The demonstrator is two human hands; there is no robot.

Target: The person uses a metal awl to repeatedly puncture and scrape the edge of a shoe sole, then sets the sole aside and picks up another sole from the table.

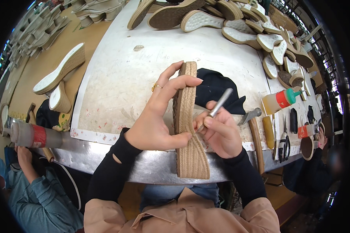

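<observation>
Upright in front of me stands a wedge shoe sole (192, 116) with braided, straw-coloured sides and a brown bottom face turned left. My left hand (155, 114) grips it, fingers over the upper part and thumb pressed on the braid at the narrow middle. In my right hand (221, 130) is a slim silver metal tool (221, 101), pinched like a pen. Its upper end points up and right; the lower tip meets or nears the sole's right side and is hidden by my fingers. Behind the hands lies a crumpled black cloth (217, 87).
Right of my hands lie a hammer (256, 136), a yellow-handled tool (268, 132), snips (284, 145) and a green-capped glue bottle (280, 101). Many soles (256, 31) are heaped at the far right. Two soles (62, 70) and another bottle (39, 134) sit left. Co-workers flank me.
</observation>
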